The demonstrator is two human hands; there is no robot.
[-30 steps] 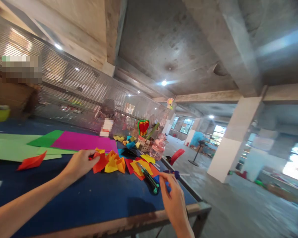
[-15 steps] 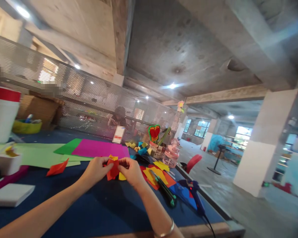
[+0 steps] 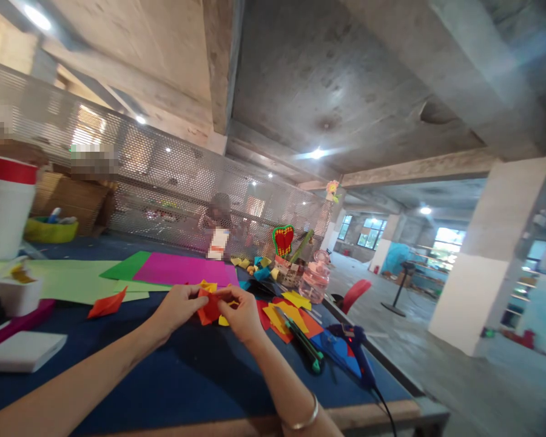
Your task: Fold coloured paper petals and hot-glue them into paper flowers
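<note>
Folded paper [image 3: 208, 311] orange-red; glue gun [image 3: 362, 355] dark blue; sheet [image 3: 184, 269] magenta.

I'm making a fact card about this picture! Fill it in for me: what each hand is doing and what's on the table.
Left hand: pinching folded red-orange paper
Right hand: pinching the same paper; silvery bracelet on the wrist
Table: dark blue top
Beyond the hands: magenta sheet, partly over a green sheet
Left of the hands: folded orange paper
Right of the hands: green-and-black box cutter; glue gun
</note>
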